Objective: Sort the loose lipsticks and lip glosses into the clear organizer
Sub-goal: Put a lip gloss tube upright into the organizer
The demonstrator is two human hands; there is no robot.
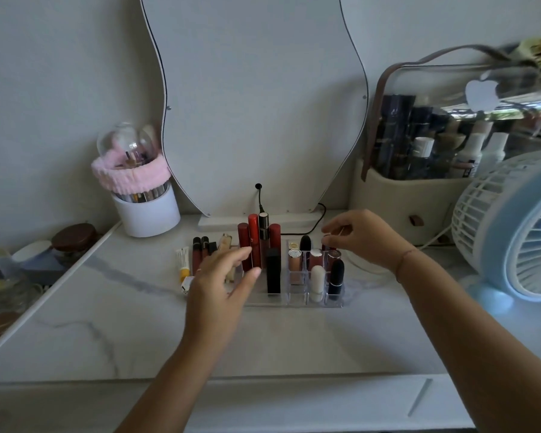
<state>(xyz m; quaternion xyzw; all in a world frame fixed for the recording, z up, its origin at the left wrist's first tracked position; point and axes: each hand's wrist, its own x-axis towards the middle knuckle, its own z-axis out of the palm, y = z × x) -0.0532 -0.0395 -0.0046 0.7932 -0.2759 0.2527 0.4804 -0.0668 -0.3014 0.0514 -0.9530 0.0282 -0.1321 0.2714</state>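
Left hand [222, 276]: my fingers loosely spread, holding nothing, over the organizer's left end.
Right hand [363, 239]: my fingertips drawn close above a rear-right lipstick [326, 245]; grip unclear.
Organizer [294, 303]: on table [107, 323], tubes upright inside.

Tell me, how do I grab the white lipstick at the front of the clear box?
Pinch its rounded cap from straight above. The white lipstick stands upright in a front slot of the clear organizer, so its lower part sits inside the walls. Put your fingers on its front and back, because a black lipstick stands close on its right.
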